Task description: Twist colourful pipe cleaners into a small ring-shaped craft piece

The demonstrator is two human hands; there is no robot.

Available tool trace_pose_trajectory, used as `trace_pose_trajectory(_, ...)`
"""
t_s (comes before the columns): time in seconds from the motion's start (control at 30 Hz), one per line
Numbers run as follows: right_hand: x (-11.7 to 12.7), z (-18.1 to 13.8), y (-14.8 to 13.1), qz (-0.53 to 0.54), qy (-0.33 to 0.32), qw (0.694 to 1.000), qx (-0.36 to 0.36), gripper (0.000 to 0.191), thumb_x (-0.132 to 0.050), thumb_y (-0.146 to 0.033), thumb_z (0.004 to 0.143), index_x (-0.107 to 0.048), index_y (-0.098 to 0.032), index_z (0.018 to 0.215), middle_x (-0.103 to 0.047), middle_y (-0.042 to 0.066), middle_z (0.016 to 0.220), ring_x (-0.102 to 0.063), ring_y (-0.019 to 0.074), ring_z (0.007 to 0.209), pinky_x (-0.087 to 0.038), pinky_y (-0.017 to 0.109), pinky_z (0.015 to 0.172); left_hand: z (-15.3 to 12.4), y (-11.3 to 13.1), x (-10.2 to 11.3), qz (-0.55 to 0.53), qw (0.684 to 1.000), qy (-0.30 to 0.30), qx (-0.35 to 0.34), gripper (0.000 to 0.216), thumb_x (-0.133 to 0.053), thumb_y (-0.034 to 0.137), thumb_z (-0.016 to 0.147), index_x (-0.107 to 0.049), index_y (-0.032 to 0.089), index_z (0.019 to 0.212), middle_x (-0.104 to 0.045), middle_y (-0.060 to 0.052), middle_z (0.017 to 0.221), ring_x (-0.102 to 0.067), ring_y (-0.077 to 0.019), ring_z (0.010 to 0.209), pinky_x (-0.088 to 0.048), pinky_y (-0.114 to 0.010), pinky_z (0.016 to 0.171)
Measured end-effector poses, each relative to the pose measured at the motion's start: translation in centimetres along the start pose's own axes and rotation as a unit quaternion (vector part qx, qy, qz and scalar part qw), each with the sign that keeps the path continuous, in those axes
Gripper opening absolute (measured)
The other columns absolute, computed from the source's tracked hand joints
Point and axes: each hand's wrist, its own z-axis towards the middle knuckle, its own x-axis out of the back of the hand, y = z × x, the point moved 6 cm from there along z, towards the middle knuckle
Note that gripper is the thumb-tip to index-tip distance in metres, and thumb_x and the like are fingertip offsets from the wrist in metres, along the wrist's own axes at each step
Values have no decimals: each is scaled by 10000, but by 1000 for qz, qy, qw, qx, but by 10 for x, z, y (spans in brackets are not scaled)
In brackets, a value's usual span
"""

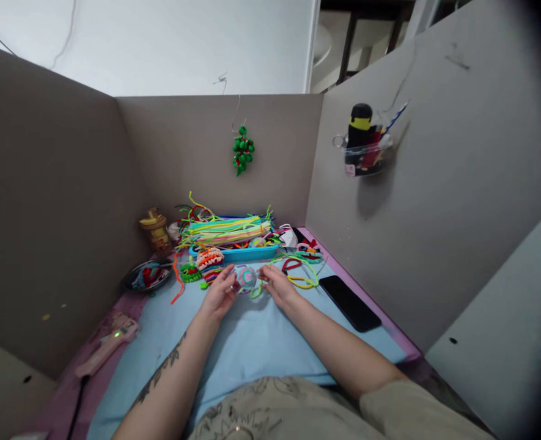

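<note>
A small round pipe-cleaner piece, coiled in rings of pink, turquoise and lilac, is held above the blue cloth between my hands. My left hand has thumb and fingers closed on its left edge. My right hand has bent fingertips at its right edge, where a light green loop hangs down; the exact grip there is small and hard to see. Just behind my left hand lie an orange and pink pipe-cleaner piece and a green one.
A blue tray piled with pipe cleaners stands at the back. A dark bowl and a pink glue gun with a lit green light are on the left. A black phone lies right. Grey partitions enclose the table.
</note>
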Motion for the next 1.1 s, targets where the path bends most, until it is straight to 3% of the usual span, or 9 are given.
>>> trace_pose_trajectory(0.1, -14, -9, -11, -81, -78, 991, 76, 212, -661, -373, 667, -617, -177, 735, -606, -12, 741, -510, 117, 718, -349, 228, 652, 0, 2, 1, 6, 1000, 3, 4, 455, -696, 79, 624, -550, 171, 1045, -616, -19, 812, -597, -94, 672, -471, -196, 609)
trace_pose_trajectory(0.23, -26, -13, -5, -97, -170, 979, 54, 227, -702, -354, 620, -638, -141, 667, -629, 9, 687, -527, 133, 683, -359, 261, 692, -2, -3, -5, 54, 998, -27, 22, 492, -726, 140, 603, -550, 177, 1061, -614, -46, 885, -595, -119, 713, -466, -234, 647)
trace_pose_trajectory(0.33, -21, -8, 1, -72, -134, 988, 26, 240, -726, -344, 579, -659, -133, 670, -635, 15, 647, -527, 131, 629, -361, 264, 661, 0, -1, 4, 132, 990, 45, -21, 487, -747, 223, 583, -560, 185, 1031, -595, -57, 976, -580, -129, 766, -439, -229, 628)
trace_pose_trajectory(0.37, -19, -7, 1, -63, -119, 991, 26, 244, -730, -344, 572, -664, -134, 676, -636, 14, 641, -522, 126, 614, -359, 259, 648, -1, 3, 8, 173, 980, 82, -48, 482, -751, 259, 579, -567, 184, 1018, -593, -53, 967, -570, -121, 753, -417, -213, 596)
trace_pose_trajectory(0.43, -17, -6, -1, -50, -91, 994, 36, 252, -738, -337, 558, -672, -139, 698, -638, 7, 643, -509, 111, 592, -351, 246, 625, -1, 6, 9, 251, 960, 101, -76, 508, -752, 327, 569, -577, 173, 1020, -606, -47, 889, -547, -109, 676, -357, -195, 518)
trace_pose_trajectory(0.57, -18, -8, -1, -46, -83, 995, 26, 282, -752, -337, 532, -666, -150, 724, -619, -16, 608, -468, 85, 532, -329, 227, 566, -2, 1, -2, 301, 952, 26, -55, 674, -767, 347, 538, -532, 144, 1137, -610, -25, 734, -517, -101, 577, -340, -202, 510)
trace_pose_trajectory(0.67, -18, -8, 6, -45, -94, 995, 2, 271, -748, -353, 537, -648, -152, 690, -591, -29, 567, -445, 75, 499, -299, 216, 523, -5, 2, -6, 303, 950, 20, -70, 748, -783, 306, 521, -483, 136, 1184, -596, 4, 665, -539, -111, 590, -388, -218, 581)
trace_pose_trajectory(0.87, -18, -6, 10, -47, -91, 995, 2, 262, -740, -362, 543, -604, -140, 572, -558, -35, 505, -413, 67, 467, -264, 217, 500, -6, 3, -10, 309, 946, 3, -92, 626, -782, 285, 524, -496, 150, 1064, -562, 40, 587, -533, -105, 531, -386, -210, 550)
trace_pose_trajectory(1.1, -22, -9, 5, -38, -92, 995, 13, 277, -744, -366, 524, -600, -134, 574, -563, -22, 526, -423, 83, 502, -269, 229, 526, -6, 1, -13, 292, 952, -25, -82, 597, -777, 291, 538, -450, 163, 1021, -584, 29, 609, -548, -107, 554, -395, -209, 572)
